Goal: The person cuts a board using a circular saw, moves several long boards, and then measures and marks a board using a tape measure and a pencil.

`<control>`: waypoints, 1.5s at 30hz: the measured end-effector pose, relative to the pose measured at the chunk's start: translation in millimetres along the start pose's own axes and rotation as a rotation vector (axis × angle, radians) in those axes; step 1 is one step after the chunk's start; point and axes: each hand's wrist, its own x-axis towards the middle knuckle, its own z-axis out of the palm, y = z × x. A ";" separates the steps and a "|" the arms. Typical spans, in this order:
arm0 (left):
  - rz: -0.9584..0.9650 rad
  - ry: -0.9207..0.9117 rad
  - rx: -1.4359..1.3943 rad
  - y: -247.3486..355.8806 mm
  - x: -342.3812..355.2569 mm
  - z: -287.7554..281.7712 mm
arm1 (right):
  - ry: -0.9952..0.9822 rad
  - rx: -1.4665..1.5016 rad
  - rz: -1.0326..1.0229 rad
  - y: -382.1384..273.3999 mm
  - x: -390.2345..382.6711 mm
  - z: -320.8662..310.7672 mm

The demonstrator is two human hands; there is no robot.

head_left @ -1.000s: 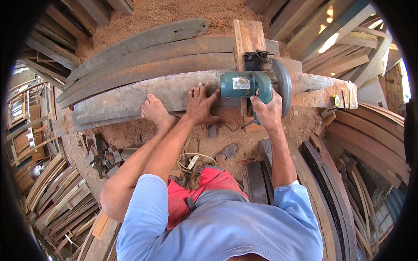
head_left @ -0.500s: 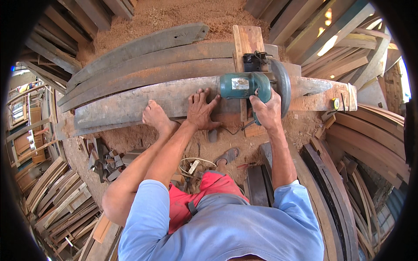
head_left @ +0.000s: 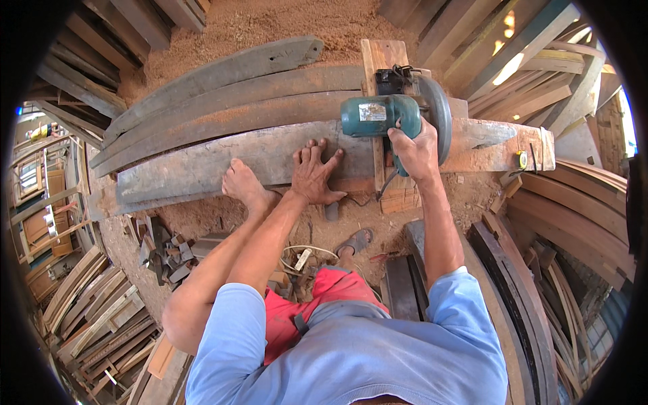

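Note:
My right hand grips the handle of a teal circular saw with a large grey blade guard. The saw stands over a crosswise wooden piece on a long grey plank. My left hand lies spread on that plank, left of the saw, thumb near its lower edge. My bare left foot rests on the plank beside it. Curved grey boards lie along the plank's far side. A small yellow tape measure sits on the plank's right part.
Stacked timber stands at the upper left, upper right and both lower sides. Offcuts lie on the sawdust-covered ground. A pale cable and a power strip lie near my sandalled foot.
The saw and my right hand have moved forward, away from me across the plank, mostly in the last half second. My left hand and foot stay in place on the wood.

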 end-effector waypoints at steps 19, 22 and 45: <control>-0.015 -0.027 -0.076 -2.5 0.9 3.2 | 0.005 0.028 -0.089 -14.3 103.5 12.1; 0.004 0.010 -0.098 -5.4 1.5 4.9 | 0.021 0.028 -0.143 -17.0 114.7 16.3; -0.061 -0.144 0.124 0.3 3.1 6.6 | 0.469 0.375 -0.079 -27.9 -211.6 -141.9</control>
